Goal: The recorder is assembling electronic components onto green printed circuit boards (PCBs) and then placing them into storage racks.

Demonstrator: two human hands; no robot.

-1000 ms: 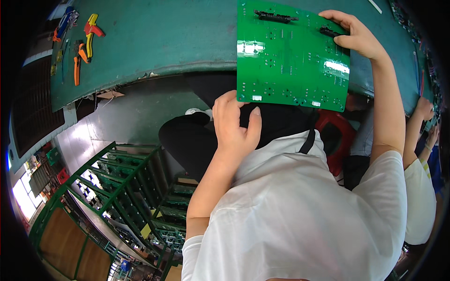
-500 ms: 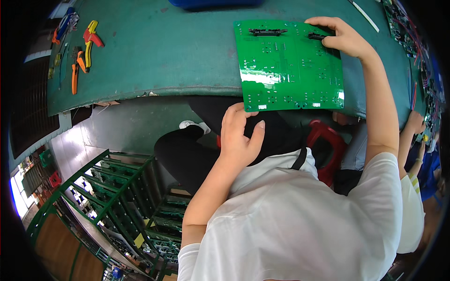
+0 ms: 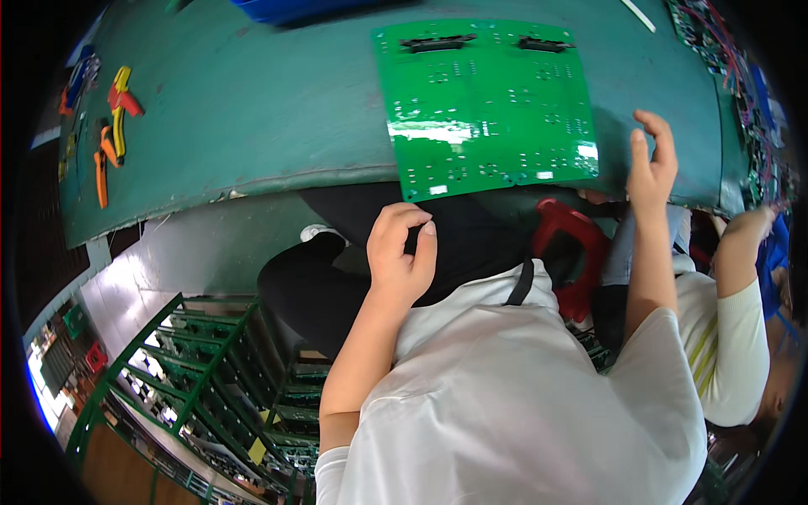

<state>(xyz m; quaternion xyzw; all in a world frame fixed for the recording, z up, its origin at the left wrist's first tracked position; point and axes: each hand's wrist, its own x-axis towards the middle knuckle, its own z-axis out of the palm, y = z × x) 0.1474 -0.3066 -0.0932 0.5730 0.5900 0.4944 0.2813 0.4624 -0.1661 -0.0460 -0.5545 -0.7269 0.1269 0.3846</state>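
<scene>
A large green circuit board lies on the green-topped table, its near edge reaching past the table's front edge. Two black connectors, a left one and a right one, sit along its far side, and small white parts are at its near edge. Just below the board's near left corner is my left hand, fingers curved and thumb apart, with nothing seen in it. To the right of the board, my right hand is raised with its thumb and fingers apart, holding nothing.
Yellow-and-red pliers and an orange-handled tool lie on the table at left. A blue bin stands at the far edge. Boards and wires line the right. A red stool and a co-worker's arm are at right.
My right hand has let go of the board's far right connector and drawn back toward me, beside the board. My left hand remains near the lower left corner. The whole view has shifted.
</scene>
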